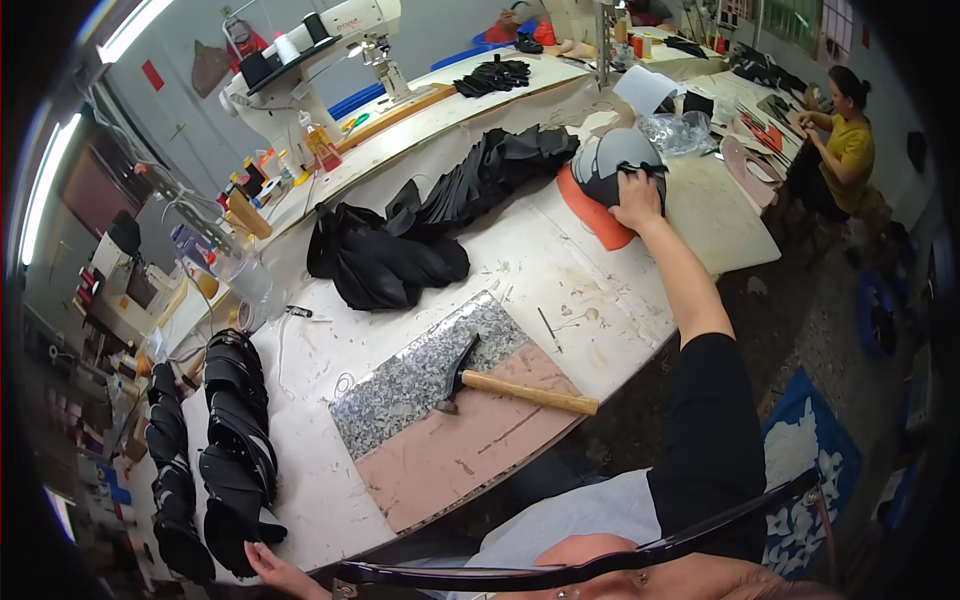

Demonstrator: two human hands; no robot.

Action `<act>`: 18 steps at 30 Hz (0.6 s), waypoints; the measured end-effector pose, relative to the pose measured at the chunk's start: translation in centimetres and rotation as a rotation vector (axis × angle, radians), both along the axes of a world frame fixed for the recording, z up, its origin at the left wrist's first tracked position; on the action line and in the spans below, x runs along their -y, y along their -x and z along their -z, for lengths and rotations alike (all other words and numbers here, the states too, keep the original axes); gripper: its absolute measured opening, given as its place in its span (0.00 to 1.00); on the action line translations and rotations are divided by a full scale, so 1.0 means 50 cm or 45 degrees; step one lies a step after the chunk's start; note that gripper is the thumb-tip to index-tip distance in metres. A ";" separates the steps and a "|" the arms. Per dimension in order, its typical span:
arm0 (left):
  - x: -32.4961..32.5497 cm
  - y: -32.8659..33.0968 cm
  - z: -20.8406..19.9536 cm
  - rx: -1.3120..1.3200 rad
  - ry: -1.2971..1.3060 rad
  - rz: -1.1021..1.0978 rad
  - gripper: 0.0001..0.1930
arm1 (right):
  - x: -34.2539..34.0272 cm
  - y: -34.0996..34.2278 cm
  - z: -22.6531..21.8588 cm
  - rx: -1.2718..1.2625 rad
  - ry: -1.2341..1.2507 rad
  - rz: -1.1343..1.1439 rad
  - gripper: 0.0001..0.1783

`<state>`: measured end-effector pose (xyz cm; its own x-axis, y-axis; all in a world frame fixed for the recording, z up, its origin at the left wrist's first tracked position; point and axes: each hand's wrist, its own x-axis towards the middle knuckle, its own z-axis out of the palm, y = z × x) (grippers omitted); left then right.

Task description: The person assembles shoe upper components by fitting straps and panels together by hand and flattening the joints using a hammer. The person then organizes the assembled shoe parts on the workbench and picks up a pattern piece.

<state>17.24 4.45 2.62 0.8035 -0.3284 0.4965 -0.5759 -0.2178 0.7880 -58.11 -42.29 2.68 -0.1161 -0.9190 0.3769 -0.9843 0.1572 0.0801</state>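
At the near left, two long rows of overlapping black pieces, apparently leather or fabric, lie on the white table. The fingertips of my left hand [268, 566] are closed on the near end of the inner row [238, 450]; the outer row [170, 470] lies beside it. My right arm reaches far out to the right. There my right hand [637, 200] has its fingers curled over a black piece [602, 190] at a rounded grey bundle [628, 150]. An orange-red sheet [592, 212] lies partly under that bundle.
A hammer [530, 391] with a wooden handle rests on a granite slab [400, 385] and a pinkish board [450, 465]. Black pieces [385, 260] are heaped mid-table. Behind stand a sewing machine [385, 70] and bottles. A person in yellow [850, 140] works at the far right.
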 end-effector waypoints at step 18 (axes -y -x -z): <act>0.306 0.386 -0.152 0.435 0.107 0.769 0.26 | -0.195 -0.110 -0.392 1.978 0.023 -0.835 0.31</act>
